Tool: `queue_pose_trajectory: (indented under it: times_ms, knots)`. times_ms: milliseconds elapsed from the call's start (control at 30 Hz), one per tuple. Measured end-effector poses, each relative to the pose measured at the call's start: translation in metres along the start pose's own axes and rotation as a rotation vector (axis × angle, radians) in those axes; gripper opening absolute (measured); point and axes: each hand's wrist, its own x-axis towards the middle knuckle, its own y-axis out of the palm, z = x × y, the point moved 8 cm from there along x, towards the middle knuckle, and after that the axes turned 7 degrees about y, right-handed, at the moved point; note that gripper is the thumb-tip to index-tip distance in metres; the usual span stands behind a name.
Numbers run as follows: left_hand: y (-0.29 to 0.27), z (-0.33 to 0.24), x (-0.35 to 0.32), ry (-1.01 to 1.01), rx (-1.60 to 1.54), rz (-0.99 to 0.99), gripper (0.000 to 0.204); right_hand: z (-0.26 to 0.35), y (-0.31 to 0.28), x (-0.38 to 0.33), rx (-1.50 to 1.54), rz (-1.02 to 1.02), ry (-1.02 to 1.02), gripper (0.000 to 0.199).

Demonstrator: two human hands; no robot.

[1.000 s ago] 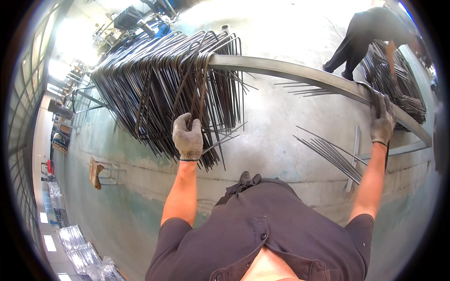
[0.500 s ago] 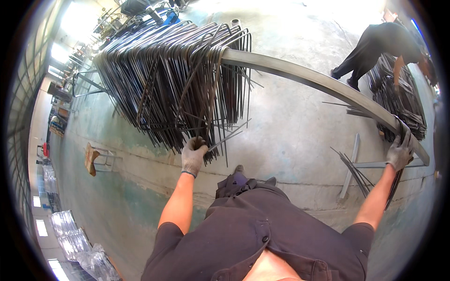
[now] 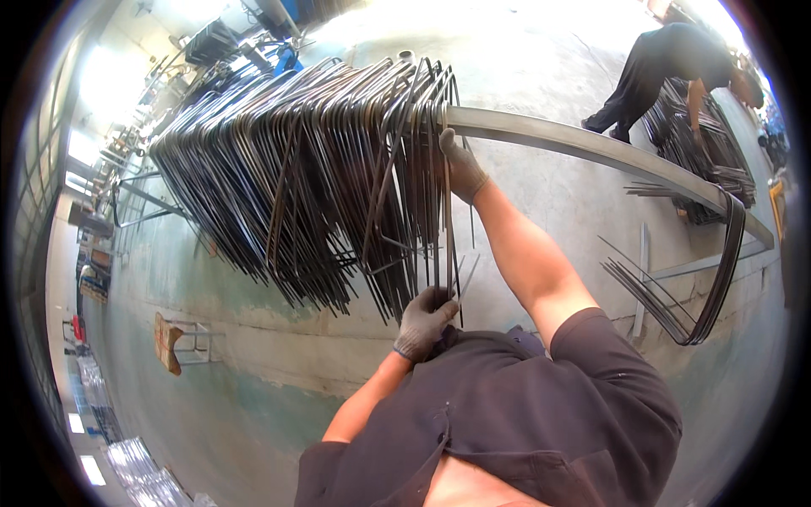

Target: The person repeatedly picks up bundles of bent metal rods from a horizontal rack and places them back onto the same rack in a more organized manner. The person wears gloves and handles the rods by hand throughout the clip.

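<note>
Many dark bent metal rods (image 3: 321,169) hang side by side over a grey square beam (image 3: 591,148). My left hand (image 3: 422,325), in a grey glove, is closed around the lower ends of the rods at the right end of the row. Higher up, my gloved right hand (image 3: 463,167) has its fingers against the upright part of the endmost rod, just under the beam. Its fingers are partly hidden by the rod and seem closed on it. A smaller bundle of bent rods (image 3: 732,253) hangs at the beam's right end, apart from both hands.
At the upper right a person (image 3: 667,72) in dark clothes bends over a pile of metal rods (image 3: 701,144) on the floor. A small stool (image 3: 169,342) stands at the left. Machinery is at the back left. Wrapped shiny stock (image 3: 144,469) lies at the lower left.
My right hand has left the bundle at the beam's right end and reached left to the row's end. My left hand has shifted right along the lower rod ends.
</note>
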Motion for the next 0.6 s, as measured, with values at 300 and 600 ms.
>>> queue_pose_trajectory:
  times_ms: [300, 600]
  knots:
    - [-0.073, -0.037, -0.039, 0.105, -0.154, -0.111, 0.039, 0.022, 0.065, -0.105, 0.586, 0.371, 0.083, 0.087]
    - [-0.072, -0.104, -0.02, 0.346, 0.052, -0.331, 0.023, 0.0, 0.086, -0.216, 0.376, 0.555, 0.541, 0.117]
